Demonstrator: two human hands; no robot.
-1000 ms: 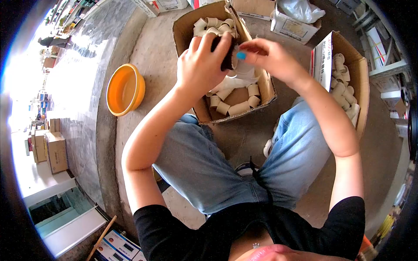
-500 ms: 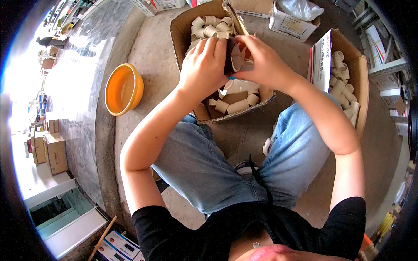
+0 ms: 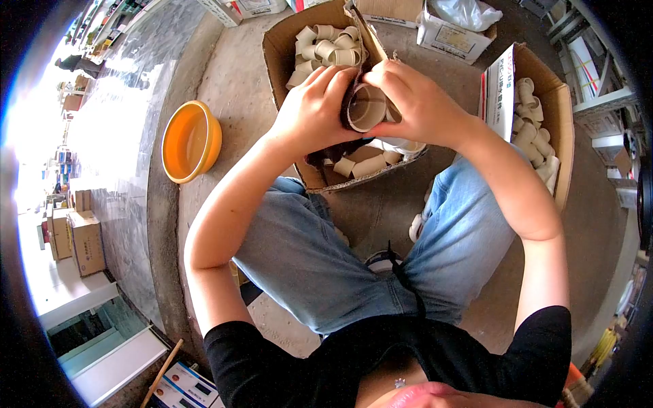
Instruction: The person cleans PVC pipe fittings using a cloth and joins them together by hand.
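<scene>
Over a cardboard box (image 3: 277, 51), my left hand (image 3: 320, 109) and my right hand (image 3: 425, 105) hold a round cream-coloured pipe fitting (image 3: 367, 109) between them. A dark cloth (image 3: 326, 155) wraps around the fitting and hangs below my left hand. My left fingers press the cloth from the left; my right thumb and fingers close on the rim from the right. Beige pipe fittings (image 3: 325, 49) lie in the far part of the box. More fittings (image 3: 369, 166) rest in its near part, partly hidden by the hands and cloth.
At the right stands another open box (image 3: 562, 129) of beige fittings (image 3: 534, 136). An orange basin (image 3: 192, 141) is on the floor at the left. Behind are a white box (image 3: 450, 39) with a plastic bag (image 3: 466, 12) and, at far right, shelving (image 3: 605, 102).
The fitting now has its round opening turned toward the camera, with dark cloth around it. My right hand, apart from the fitting's rim a second ago, has closed on it.
</scene>
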